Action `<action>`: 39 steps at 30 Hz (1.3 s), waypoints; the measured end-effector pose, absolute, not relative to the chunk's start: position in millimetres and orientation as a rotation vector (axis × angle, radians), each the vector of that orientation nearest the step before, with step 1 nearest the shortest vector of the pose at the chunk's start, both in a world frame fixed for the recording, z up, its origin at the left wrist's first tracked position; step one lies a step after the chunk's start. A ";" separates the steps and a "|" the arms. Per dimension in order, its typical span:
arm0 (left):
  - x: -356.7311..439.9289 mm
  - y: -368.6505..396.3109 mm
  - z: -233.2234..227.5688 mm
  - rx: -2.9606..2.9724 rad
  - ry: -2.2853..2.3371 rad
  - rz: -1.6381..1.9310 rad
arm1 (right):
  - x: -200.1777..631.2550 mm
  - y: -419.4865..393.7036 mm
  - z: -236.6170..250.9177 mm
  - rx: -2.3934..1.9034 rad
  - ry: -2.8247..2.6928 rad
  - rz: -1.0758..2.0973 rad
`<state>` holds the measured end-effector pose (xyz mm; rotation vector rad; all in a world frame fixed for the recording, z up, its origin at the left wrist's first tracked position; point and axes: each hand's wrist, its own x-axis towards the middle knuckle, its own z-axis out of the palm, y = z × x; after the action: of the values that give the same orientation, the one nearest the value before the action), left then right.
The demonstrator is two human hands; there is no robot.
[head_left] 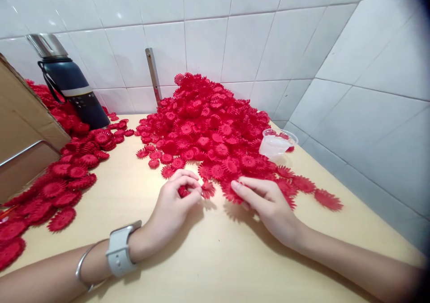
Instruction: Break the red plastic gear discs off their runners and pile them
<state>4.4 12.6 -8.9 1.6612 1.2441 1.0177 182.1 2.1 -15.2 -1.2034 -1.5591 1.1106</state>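
My left hand (pixel 179 200) is closed with red flower pieces in it; one small red piece (pixel 208 189) shows at the fingertips and another inside the curled fingers. Between thumb and fingers, my right hand (pixel 265 202) pinches a larger red fringed flower piece (pixel 231 193) by its right edge. The two hands are a short way apart, low over the table's middle. Just behind them rises a big heap of red flower pieces (pixel 204 119). How many pieces the left hand holds is hidden by its fingers.
A clear plastic cup (pixel 277 144) lies at the heap's right side. On the left stand a dark blue bottle (pixel 77 86) and a cardboard box (pixel 30 128), with more red flower pieces (pixel 62 191) along them. A metal strip (pixel 153 74) leans on the white tiled wall (pixel 255 43) behind the wooden table (pixel 208 258).
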 end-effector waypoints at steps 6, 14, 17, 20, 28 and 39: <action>5.2 14.8 -9.9 1.359 1.304 1.049 | 179.4 7.1 -16.0 -1.257 -1.367 1.064; 5.6 5.3 -10.4 1.234 1.050 0.988 | 177.6 4.3 -20.5 -1.191 -1.397 0.997; 6.9 5.1 -8.0 1.371 1.056 0.946 | 178.6 1.3 -20.2 -1.138 -1.657 0.726; 7.7 5.7 -5.8 1.531 1.042 0.932 | 178.9 -2.1 -19.7 -0.988 -1.894 0.516; 6.8 -1.4 -4.5 1.815 0.985 0.765 | 176.9 -5.1 -15.2 -0.739 -2.066 0.582; 8.8 -2.3 -4.1 2.140 1.040 0.807 | 174.5 -4.4 -12.6 -0.968 -1.970 0.833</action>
<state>8.8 -2.3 -4.1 2.1403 1.0405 0.8070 174.5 -4.4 -12.6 -0.9678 -1.9703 0.8335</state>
